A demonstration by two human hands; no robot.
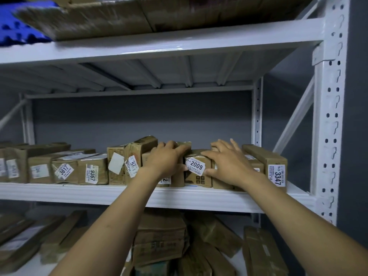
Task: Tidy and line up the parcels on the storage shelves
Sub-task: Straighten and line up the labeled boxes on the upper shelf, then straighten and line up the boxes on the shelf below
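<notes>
A row of brown parcels with numbered labels stands along the white middle shelf (79, 193). My left hand (166, 159) curls its fingers over the top of a parcel (177, 181) mostly hidden behind it, and its thumb touches the left edge of the parcel labelled 2009 (199, 179). My right hand (229, 164) lies with straight fingers on the parcel (221, 185) just right of 2009, thumb against 2009's right side. At the row's right end stands the parcel labelled 3347 (274, 162). Left of my hands a taller parcel (139, 149) leans askew.
Parcels 9367 (93, 170) and 3617 (63, 172) continue the row leftward. Loose parcels (161, 236) lie jumbled on the lower shelf. Flattened cardboard (99, 20) and a blue object (16, 34) sit on the top shelf. A perforated white upright (330, 116) bounds the right side.
</notes>
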